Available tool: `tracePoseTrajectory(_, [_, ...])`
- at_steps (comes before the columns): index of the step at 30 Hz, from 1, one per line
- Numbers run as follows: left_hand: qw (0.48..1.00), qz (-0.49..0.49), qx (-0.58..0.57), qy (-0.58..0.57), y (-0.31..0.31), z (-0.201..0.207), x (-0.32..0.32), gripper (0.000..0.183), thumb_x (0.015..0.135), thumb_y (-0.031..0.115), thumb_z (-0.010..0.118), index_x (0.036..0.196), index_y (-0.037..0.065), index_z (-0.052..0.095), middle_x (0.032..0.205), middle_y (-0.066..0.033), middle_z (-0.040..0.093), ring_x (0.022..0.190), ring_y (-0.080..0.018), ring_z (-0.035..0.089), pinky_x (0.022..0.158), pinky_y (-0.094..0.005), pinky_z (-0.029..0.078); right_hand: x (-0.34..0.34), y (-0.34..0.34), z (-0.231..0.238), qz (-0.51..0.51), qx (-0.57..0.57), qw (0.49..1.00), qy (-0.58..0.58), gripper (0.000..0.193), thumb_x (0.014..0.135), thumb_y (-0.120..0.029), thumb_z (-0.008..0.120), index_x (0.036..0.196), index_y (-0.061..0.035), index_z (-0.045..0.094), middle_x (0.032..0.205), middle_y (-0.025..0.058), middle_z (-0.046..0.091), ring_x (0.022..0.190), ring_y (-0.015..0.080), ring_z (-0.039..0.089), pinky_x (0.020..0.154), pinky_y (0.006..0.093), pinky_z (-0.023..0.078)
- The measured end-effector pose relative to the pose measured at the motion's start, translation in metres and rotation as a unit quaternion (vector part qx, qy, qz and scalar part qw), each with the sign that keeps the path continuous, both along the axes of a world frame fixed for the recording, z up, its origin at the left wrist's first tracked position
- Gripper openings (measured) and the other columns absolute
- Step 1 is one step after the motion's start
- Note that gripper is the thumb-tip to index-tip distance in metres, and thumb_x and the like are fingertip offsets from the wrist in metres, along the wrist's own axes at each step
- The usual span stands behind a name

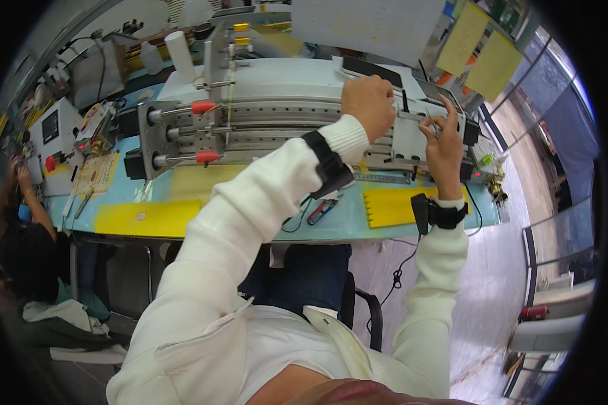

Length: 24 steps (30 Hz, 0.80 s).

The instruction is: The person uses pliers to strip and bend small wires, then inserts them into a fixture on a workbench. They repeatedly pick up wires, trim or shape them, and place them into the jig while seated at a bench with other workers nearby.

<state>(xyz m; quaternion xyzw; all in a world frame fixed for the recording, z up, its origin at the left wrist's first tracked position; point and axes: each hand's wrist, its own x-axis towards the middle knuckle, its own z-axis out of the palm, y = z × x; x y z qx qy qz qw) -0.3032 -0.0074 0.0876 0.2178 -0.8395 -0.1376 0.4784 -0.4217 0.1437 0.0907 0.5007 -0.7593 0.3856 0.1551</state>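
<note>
Dressed in a cream jacket point(213, 250) with ribbed cuffs point(352, 133), white shirt point(277, 345) and dark blue trousers point(307, 270); strapped with black wristbands point(447, 217) and boxy black modules point(420, 213), trailing thin dark cable point(396, 277).

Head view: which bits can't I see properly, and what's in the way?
Head view, left hand: its back hides its palm, so I can't tell what it holds.
Head view, right hand: anything between its fingertips is too small to name.
Head view, co-worker: partly cut off by the picture's dark round edge.
Head view, chair: mostly hidden by the person's body.
</note>
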Motion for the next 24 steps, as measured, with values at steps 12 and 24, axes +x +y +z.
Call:
tracePoseTrajectory(12, [0.941, -0.196, 0.277, -0.001, 0.039, 0.011, 0.092, 0.018, 0.077, 0.019, 0.074, 0.081, 0.002, 0.077, 0.075, -0.0128, 0.073, 0.067, -0.0229, 0.071, 0.066, -0.0331, 0.056, 0.076, 0.011, -0.02, 0.163, -0.138, 0.976, -0.053, 0.06, 0.087, 0.01, 0.066, 0.14, -0.0046, 0.042, 0.092, 0.0063, 0.069, 0.078, 0.009, 0.059, 0.074, 0.02, 0.047])
tracePoseTrajectory(24, [0.85, -0.321, 0.415, 0.052, 0.047, 0.015, 0.17, 0.01, 0.088, 0.01, 0.07, 0.088, 0.001, 0.067, 0.08, -0.0054, 0.07, 0.069, -0.0116, 0.069, 0.061, -0.0239, 0.053, 0.137, 0.016, -0.004, 0.274, -0.167, 0.947, -0.037, 0.061, 0.089, 0.013, 0.062, 0.141, -0.0024, 0.035, 0.095, 0.0114, 0.068, 0.079, 0.0125, 0.063, 0.072, 0.0217, 0.048])
